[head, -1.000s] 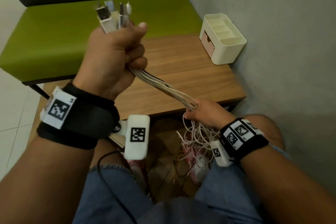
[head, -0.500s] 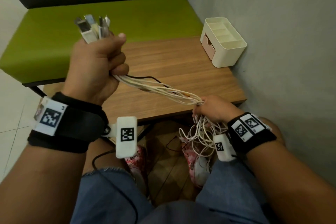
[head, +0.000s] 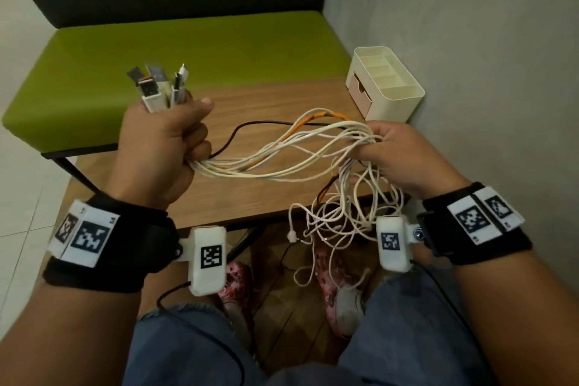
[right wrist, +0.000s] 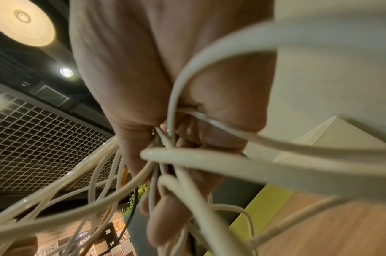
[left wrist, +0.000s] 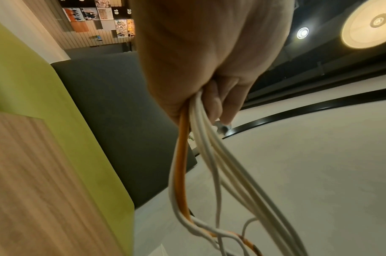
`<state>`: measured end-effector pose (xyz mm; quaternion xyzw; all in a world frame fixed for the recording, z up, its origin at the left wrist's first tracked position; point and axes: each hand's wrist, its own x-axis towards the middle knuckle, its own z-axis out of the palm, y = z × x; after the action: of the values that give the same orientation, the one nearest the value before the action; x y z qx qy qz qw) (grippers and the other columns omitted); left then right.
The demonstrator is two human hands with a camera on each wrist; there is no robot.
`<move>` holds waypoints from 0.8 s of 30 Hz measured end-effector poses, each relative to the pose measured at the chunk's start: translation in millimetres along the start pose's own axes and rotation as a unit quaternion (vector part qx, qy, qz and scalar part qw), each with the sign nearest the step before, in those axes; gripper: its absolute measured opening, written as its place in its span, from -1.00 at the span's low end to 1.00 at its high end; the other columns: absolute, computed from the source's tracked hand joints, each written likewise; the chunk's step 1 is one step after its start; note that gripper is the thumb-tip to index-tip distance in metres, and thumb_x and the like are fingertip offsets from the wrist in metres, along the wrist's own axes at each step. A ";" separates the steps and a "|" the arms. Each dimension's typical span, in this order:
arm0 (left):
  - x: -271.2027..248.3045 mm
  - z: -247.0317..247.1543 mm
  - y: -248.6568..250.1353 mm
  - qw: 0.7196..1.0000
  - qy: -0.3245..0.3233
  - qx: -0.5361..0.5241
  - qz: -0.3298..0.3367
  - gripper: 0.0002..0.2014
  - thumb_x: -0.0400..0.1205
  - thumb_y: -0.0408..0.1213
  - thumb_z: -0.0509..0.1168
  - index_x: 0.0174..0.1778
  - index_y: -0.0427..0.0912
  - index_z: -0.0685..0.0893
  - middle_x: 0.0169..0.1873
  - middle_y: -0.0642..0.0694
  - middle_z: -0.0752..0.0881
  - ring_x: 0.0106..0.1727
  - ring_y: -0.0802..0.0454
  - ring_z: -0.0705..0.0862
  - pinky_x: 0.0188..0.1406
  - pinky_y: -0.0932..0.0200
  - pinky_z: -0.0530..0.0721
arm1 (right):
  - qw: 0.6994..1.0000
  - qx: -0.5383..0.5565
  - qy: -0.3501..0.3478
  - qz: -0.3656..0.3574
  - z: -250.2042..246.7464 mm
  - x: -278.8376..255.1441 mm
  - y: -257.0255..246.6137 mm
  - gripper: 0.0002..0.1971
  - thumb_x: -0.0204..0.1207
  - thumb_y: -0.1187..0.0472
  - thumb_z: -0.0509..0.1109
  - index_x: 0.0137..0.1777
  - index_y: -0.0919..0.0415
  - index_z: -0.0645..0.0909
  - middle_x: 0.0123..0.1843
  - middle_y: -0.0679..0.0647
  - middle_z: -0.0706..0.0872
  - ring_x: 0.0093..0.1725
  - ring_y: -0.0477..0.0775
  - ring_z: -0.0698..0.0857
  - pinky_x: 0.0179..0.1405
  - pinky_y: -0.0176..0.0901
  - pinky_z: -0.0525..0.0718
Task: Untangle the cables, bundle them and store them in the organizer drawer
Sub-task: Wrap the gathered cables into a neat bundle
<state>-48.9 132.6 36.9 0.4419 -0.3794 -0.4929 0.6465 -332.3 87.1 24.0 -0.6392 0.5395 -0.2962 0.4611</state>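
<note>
Your left hand (head: 163,147) is fisted tight round the cables (head: 282,153) just under their plugs (head: 159,84), which stick up out of the fist, lined up together. Your right hand (head: 398,160) is curled round the same cables further along, over the right part of the desk (head: 250,103); between the two hands they sag in a loose run, mostly white, one orange, one black. Below the right hand the rest hangs off the near desk edge in a messy tangle of loops down toward the floor. So, judging from this: plug ends gathered, first stretch roughly combed straight, tails not yet untangled, nothing coiled or tied. The organizer (head: 385,84) sits at the far right desk corner against the wall, well apart from both hands, its pink drawer (head: 358,94) looking closed, no cable in it. Left to do: clear the tails, bundle, open drawer, stow. Writing: no brand readable on cables or organizer; wrist bands carry only square code markers; wrist views show far-off wall tiles numbered 19 and 20.
</note>
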 end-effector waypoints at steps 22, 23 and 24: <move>63.9 32.1 97.6 0.975 -0.020 -0.044 0.215 -0.67 0.62 -0.49 0.26 -0.30 -0.05 0.31 -0.50 -0.07 0.06 -0.61 0.11 0.07 -0.62 0.27 0.20 | 0.780 -0.055 0.327 -0.531 -25.3 149.8 -210.8 -0.79 0.69 0.23 0.27 -0.04 0.36 0.67 -0.19 0.15 0.78 -0.23 0.13 0.75 -0.21 -0.06 0.71; 68.5 30.8 97.5 0.975 -0.017 -0.038 0.218 -0.67 0.62 -0.49 0.26 -0.30 -0.05 0.31 -0.51 -0.06 0.08 -0.61 0.11 0.08 -0.62 0.27 0.20 | 0.788 -0.046 0.310 -0.531 -21.1 154.9 -206.3 -0.79 0.68 0.23 0.26 -0.03 0.36 0.66 -0.18 0.16 0.77 -0.22 0.12 0.75 -0.22 0.02 0.72; 72.6 29.5 94.3 0.976 -0.012 -0.029 0.217 -0.67 0.62 -0.49 0.26 -0.31 -0.05 0.31 -0.53 -0.04 0.10 -0.61 0.11 0.09 -0.62 0.27 0.20 | 0.798 -0.043 0.290 -0.526 -16.0 160.5 -196.3 -0.79 0.66 0.22 0.26 -0.03 0.35 0.65 -0.17 0.14 0.77 -0.21 0.11 0.75 -0.22 0.07 0.72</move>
<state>-31.3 67.8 139.5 0.3245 -0.4596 -0.3570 0.7457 -225.6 -73.3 189.8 -0.7279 0.2408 -0.6414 0.0283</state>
